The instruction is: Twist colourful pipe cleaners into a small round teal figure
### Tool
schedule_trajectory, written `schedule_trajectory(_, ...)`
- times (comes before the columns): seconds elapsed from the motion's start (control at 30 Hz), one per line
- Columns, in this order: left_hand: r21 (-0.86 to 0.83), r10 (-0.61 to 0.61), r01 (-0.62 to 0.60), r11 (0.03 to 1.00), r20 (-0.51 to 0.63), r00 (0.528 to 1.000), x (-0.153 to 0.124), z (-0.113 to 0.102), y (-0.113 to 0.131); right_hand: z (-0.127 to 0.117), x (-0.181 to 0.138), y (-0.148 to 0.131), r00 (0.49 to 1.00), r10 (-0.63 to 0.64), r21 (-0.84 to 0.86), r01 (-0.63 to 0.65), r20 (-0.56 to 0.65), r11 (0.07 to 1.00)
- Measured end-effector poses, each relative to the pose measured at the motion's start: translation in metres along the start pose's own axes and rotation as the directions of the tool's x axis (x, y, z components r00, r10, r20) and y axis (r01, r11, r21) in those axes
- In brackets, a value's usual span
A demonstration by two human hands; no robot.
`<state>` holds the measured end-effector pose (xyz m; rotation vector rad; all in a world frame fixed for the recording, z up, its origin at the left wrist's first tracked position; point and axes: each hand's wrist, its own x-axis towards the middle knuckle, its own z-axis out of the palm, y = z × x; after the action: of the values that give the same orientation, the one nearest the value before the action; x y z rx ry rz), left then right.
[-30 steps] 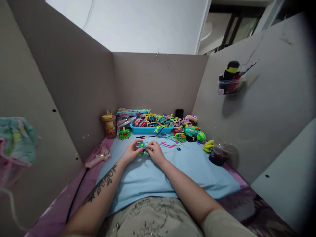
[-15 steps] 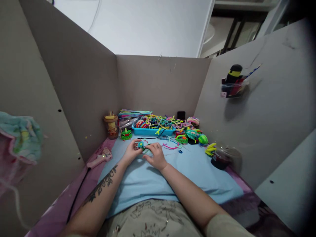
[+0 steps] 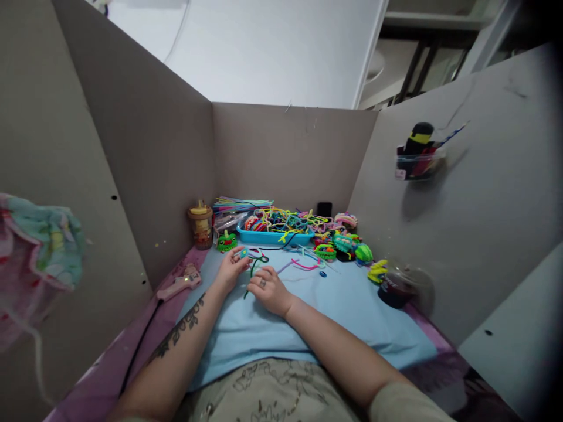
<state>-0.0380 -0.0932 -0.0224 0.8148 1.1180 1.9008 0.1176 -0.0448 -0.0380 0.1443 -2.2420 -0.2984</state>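
Note:
My left hand (image 3: 232,271) pinches a small teal pipe-cleaner piece (image 3: 244,253) with a yellow spot, at the middle of the light blue cloth. To its right and slightly nearer me is my right hand (image 3: 270,290), a ring on one finger. Its fingers are closed on a dark green pipe cleaner (image 3: 253,268), whose lower end sticks out below the fingertips. The upper part bends in a loop close to the teal piece; whether the two are joined I cannot tell. Purple and pink pipe cleaners (image 3: 303,266) lie beyond my right hand.
A blue tray (image 3: 275,237) of tangled pipe cleaners stands at the back. Beside it are a green frog-like figure (image 3: 227,242) and a lidded cup (image 3: 201,225). A pink glue gun (image 3: 180,285) lies left. Finished-looking pieces (image 3: 343,241) and a dark container (image 3: 396,290) sit right.
My right hand has moved nearer me, away from the teal piece, and the green pipe cleaner now stretches between the hands. My left hand has shifted slightly left, still holding the teal piece.

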Motion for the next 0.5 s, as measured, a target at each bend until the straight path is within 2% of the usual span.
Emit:
schedule_trajectory(0.1,-0.061,0.041,-0.047,0.997,-0.094,0.995,0.005,-0.005,0.002,-0.002,0.001,-0.004,0.993,-0.114,0.060,0.113,0.020,0.992)
schedule_trajectory(0.2,-0.109,0.077,-0.097,0.989,-0.179,0.981,0.010,-0.012,0.003,-0.005,-0.001,-0.004,0.996,-0.088,0.124,0.090,-0.020,0.988)
schedule_trajectory(0.27,-0.116,0.084,-0.110,0.987,-0.209,0.974,0.012,-0.015,0.004,-0.006,-0.002,-0.003,0.998,0.010,0.190,0.002,-0.062,0.982)
schedule_trajectory(0.33,-0.097,0.069,-0.088,0.991,-0.184,0.980,0.011,-0.015,0.004,-0.005,-0.004,0.001,0.981,0.162,0.268,-0.130,-0.103,0.955)
schedule_trajectory(0.4,-0.060,0.039,-0.046,0.997,-0.116,0.992,0.008,-0.012,0.003,-0.002,-0.006,0.008,0.928,0.340,0.326,-0.277,-0.153,0.904)
schedule_trajectory(0.5,0.011,-0.017,0.017,1.000,-0.009,1.000,0.001,-0.005,0.003,0.003,-0.010,0.020,0.810,0.542,0.336,-0.458,-0.224,0.823)
